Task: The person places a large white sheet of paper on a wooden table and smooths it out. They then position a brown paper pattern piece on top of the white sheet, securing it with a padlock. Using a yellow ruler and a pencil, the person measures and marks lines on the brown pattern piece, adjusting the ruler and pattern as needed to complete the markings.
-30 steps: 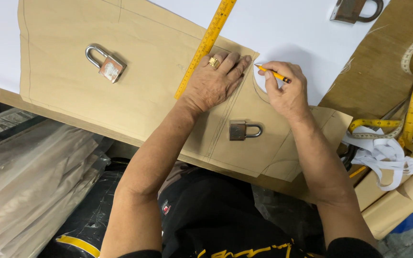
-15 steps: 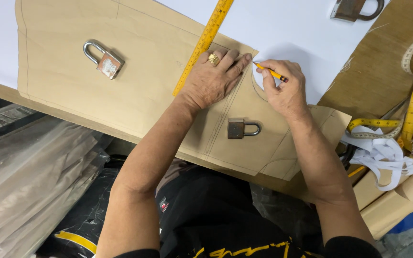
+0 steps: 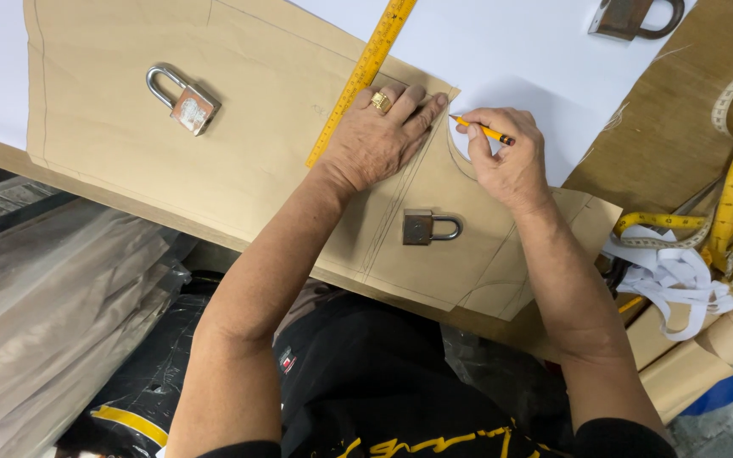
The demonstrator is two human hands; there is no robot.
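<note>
You are pressing your left hand [image 3: 375,140] flat on the brown paper pattern [image 3: 239,144], fingers spread and lying down against it, ring finger just beside the yellow ruler [image 3: 365,72]. Your right hand [image 3: 506,161] is pinching a yellow pencil [image 3: 484,130] between thumb and forefinger, its tip touching the curved cut-out edge of the pattern where it meets the white sheet [image 3: 502,51] underneath. Compared with a second ago, almost nothing is shifting: both hands are staying where they were, and the pencil is only creeping along that curve, so the tracing seems to be going slowly and steadily. One padlock [image 3: 428,227] is weighing the pattern down near your wrists, another [image 3: 184,100] farther left.
</note>
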